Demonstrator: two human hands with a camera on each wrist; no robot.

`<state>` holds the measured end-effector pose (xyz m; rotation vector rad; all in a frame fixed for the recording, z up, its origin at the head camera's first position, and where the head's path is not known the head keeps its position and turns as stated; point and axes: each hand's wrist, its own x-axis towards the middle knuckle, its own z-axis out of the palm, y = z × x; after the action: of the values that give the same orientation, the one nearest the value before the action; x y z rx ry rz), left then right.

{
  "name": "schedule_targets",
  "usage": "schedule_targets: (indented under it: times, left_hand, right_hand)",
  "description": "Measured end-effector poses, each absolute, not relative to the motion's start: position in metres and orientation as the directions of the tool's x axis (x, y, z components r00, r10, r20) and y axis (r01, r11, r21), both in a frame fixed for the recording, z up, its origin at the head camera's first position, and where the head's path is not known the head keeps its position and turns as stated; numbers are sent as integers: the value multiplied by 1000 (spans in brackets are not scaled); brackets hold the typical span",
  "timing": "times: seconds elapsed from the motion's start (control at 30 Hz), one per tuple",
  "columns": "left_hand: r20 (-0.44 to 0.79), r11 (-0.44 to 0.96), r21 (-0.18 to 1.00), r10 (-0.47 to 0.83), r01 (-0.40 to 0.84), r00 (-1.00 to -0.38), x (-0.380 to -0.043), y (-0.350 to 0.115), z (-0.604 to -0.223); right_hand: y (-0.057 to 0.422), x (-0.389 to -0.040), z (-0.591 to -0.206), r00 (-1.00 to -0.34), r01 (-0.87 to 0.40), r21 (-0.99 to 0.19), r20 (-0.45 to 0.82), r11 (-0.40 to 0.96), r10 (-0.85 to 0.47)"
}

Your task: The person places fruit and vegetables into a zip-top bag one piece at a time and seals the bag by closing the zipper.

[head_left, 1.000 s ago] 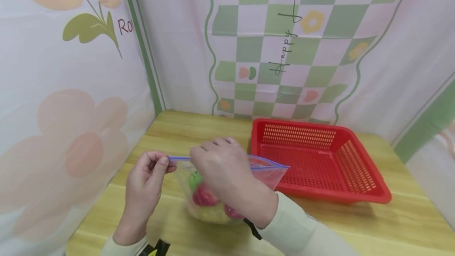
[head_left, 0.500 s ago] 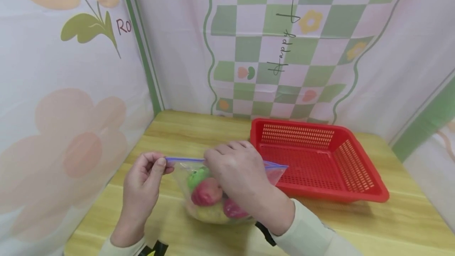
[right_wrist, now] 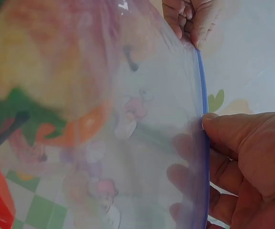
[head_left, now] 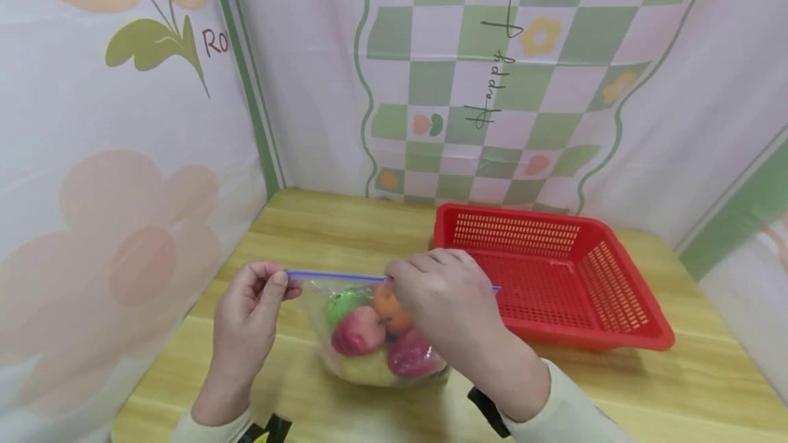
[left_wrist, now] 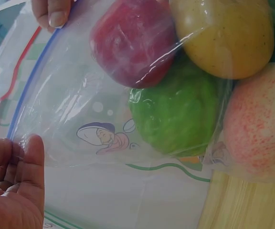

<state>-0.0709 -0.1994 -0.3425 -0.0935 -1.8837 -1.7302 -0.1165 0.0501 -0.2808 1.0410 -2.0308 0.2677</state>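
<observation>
A clear zip bag with a blue zip strip along its top hangs between both hands. My left hand pinches the strip's left corner between thumb and fingers. Further right, my right hand grips the same strip, thumb on one face and fingers behind the other, as the right wrist view shows. Fruit shows through the plastic: a green one, a red-pink apple, an orange, a dark pink one, a yellow one and a speckled peach-coloured one.
A red plastic basket with slotted walls stands on the right of the wood-grain table, just behind the right hand. A printed cloth hangs behind and at the left side.
My right hand has slid rightward along the zip strip, baring more of the strip and the orange. The left hand keeps its hold on the corner, almost unmoved.
</observation>
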Motion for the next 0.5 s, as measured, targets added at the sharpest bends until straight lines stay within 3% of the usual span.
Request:
schedule_targets:
  times: [0.5]
  left_hand:
    - [442, 160, 897, -321, 413, -837, -70, -201, -342]
  right_hand:
    - [86, -114, -283, -415, -741, 119, 693, 661, -590]
